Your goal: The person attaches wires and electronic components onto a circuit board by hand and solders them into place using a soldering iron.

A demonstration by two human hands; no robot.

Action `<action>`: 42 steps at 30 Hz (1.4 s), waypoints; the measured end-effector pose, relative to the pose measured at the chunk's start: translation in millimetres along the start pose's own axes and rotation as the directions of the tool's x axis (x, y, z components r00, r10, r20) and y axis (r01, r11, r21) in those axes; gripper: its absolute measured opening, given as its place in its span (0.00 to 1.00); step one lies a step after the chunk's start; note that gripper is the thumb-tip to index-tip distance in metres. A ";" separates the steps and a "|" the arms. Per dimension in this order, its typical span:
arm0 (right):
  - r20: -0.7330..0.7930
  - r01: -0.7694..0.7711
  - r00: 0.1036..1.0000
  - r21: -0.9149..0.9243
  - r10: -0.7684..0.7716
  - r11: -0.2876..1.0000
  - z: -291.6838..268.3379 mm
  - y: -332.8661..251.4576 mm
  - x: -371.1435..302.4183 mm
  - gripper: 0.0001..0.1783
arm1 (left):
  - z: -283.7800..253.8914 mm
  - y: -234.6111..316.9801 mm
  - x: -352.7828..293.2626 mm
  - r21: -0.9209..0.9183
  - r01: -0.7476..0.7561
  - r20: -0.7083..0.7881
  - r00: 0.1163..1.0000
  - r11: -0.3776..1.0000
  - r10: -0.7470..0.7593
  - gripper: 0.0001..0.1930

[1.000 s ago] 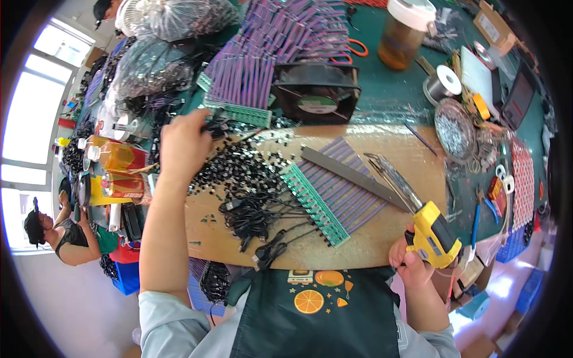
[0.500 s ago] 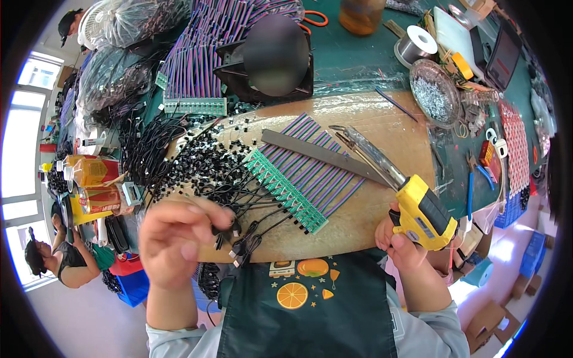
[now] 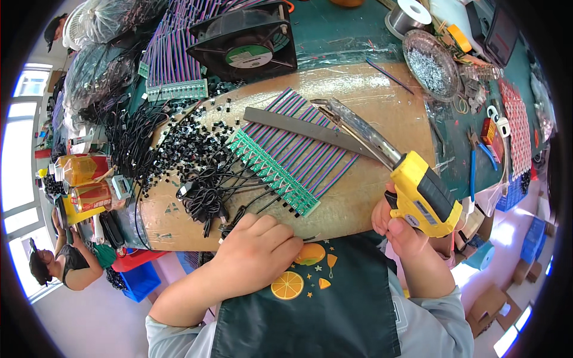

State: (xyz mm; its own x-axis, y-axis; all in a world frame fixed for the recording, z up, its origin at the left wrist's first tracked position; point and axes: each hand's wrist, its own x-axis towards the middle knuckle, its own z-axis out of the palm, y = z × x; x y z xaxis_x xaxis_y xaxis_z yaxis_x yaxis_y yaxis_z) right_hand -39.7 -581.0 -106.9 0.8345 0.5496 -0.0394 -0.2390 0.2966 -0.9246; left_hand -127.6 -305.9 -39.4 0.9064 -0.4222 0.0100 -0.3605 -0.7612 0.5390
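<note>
My left hand (image 3: 253, 253) is closed at the board's near edge, over my apron. A thin wire end pokes out past its fingertips, apparently from a black cable (image 3: 242, 213) that runs under the hand. My right hand (image 3: 397, 230) grips a yellow and black soldering gun (image 3: 427, 197), its long metal tip pointing up and left. Between the hands lies a green circuit board strip (image 3: 276, 174), with black cables joined on its near side. Striped ribbon wires (image 3: 298, 119) fan out behind it, under a flat grey metal bar (image 3: 310, 132).
Small black connectors (image 3: 185, 143) and a bundle of black cables (image 3: 206, 194) cover the board's left side. Behind stand a black fan (image 3: 245, 45) and more wired strips (image 3: 176, 90). To the right are a dish of metal bits (image 3: 430, 71), a solder spool (image 3: 410, 18) and blue-handled pliers (image 3: 474, 167).
My left hand has come down and right from above the cables, and its fingers have closed at the board's edge. The right hand still holds the soldering gun. The view has shifted slightly.
</note>
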 end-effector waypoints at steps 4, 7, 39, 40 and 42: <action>-0.042 -0.033 0.999 -0.025 0.032 0.999 2.1 -0.6 -0.7 0.37 | 7.9 2.5 2.1 0.106 0.010 0.112 0.993 0.994 -0.022 0.13; -0.036 0.006 0.999 -0.019 -0.007 1.000 2.2 1.5 -2.0 0.36 | 10.5 1.6 1.8 0.031 0.028 0.075 0.997 0.999 -0.030 0.13; 0.168 -0.281 0.911 -0.413 0.376 0.866 47.4 -22.1 -0.2 0.22 | -22.9 29.2 6.5 -0.108 -0.028 -0.116 0.993 0.994 0.015 0.18; 0.182 -0.091 0.952 -0.594 0.244 0.799 40.4 -13.9 -1.9 0.14 | -32.2 29.2 4.1 -0.017 0.043 -0.111 0.993 0.999 -0.045 0.18; 0.018 -0.200 0.973 -0.424 0.229 0.884 37.6 -20.1 -6.6 0.08 | -42.2 21.9 -1.1 0.168 0.148 -0.143 0.982 0.975 -0.124 0.18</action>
State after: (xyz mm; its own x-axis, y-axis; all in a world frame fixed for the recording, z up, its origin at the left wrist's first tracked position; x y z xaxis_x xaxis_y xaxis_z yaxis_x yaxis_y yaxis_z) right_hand -59.0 -561.3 -73.9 0.7485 0.6169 -0.2431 -0.1677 -0.1786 -0.9695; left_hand -127.2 -301.4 7.9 0.9662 -0.2498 0.0632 -0.2545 -0.8868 0.3857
